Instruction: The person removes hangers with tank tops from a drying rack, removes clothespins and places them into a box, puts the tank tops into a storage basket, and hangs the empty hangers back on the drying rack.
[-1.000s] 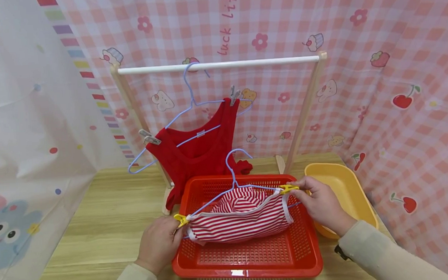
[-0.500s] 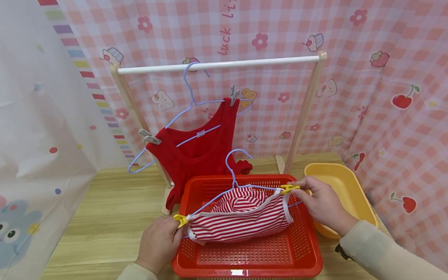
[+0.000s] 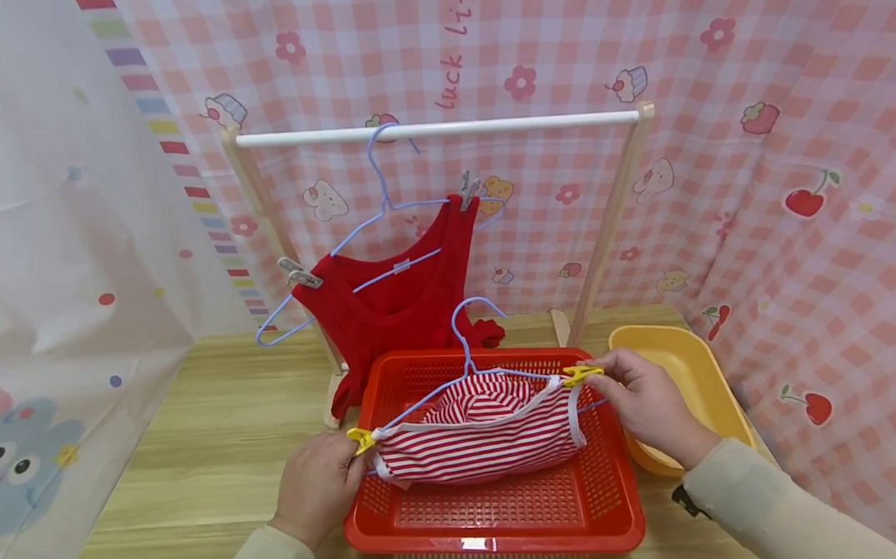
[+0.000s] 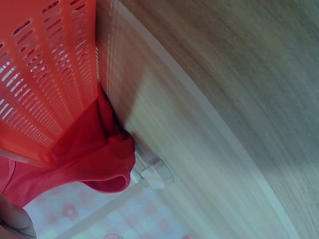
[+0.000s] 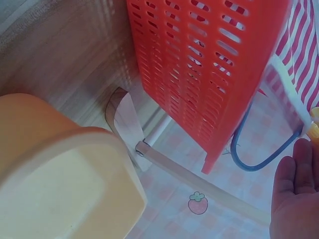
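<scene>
A red-and-white striped tank top [image 3: 478, 455] with white edging hangs on a blue hanger [image 3: 468, 364], low over the red basket [image 3: 557, 544]. My left hand [image 3: 316, 487] pinches a yellow clothespin [image 3: 361, 439] at the garment's left strap. On the opposite side, my right hand [image 3: 655, 405] holds another yellow clothespin [image 3: 583, 375] between thumb and fingers at the right strap. In the right wrist view, part of that clothespin [image 5: 313, 130] shows beside the fingers and the hanger's end loop [image 5: 256, 168].
Behind the basket, a red tank top [image 3: 397, 315] hangs from a rack's white rod [image 3: 516, 125], held by grey clips [image 3: 298, 274]. Its lower part reaches the basket's back edge. A yellow tub [image 3: 727, 401] stands at the right on the wooden table [image 3: 178, 458].
My right hand and its yellow clothespin have shifted slightly to the right. My left hand, the hanger and the striped top look the same.
</scene>
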The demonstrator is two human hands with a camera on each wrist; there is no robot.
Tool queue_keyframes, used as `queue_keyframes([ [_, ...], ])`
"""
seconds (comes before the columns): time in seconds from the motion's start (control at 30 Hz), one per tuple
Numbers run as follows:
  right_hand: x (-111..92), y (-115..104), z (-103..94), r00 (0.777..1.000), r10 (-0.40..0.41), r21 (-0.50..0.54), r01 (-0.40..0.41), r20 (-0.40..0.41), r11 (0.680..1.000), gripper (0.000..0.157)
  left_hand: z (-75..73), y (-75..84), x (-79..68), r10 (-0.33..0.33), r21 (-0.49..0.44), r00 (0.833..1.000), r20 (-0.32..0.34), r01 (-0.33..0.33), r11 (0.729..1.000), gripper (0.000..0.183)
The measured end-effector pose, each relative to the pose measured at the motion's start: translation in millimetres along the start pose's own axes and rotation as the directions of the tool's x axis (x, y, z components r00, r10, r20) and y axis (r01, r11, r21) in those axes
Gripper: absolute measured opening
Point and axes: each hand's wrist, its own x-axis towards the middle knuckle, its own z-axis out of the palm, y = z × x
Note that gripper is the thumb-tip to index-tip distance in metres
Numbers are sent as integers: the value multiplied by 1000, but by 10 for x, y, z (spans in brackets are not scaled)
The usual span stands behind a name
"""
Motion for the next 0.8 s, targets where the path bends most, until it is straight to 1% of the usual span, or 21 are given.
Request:
queue_keyframes([
  [0.2, 9, -7, -44, 999, -27, 40, 28, -25, 999, 11, -16, 14, 4, -23, -2, 999, 30, 23, 1000, 10],
  [0.33, 12, -17, -89, 999, -24, 66, 26, -32, 997, 11, -24, 25, 5, -31, -5, 999, 39, 31, 999, 12],
  [0.47, 18, 3, -127, 999, -7, 57, 10, -43, 998, 12, -28, 27, 2, -23, -2, 999, 30, 23, 1000, 12],
  [0.6, 30, 43, -165, 997, 12, 36, -9, -71, 999, 19, -25, 24, 1, -20, 2, 999, 29, 20, 1000, 11],
  [0.73, 38, 80, -196, 995, 9, 6, -8, -103, 1000, 23, -22, 25, -1, -24, 2, 999, 32, 23, 1000, 9],
  [0.8, 43, 111, -206, 994, 9, 1, -9, -105, 1000, 24, -20, 24, -4, -22, 4, 999, 29, 22, 1000, 9],
])
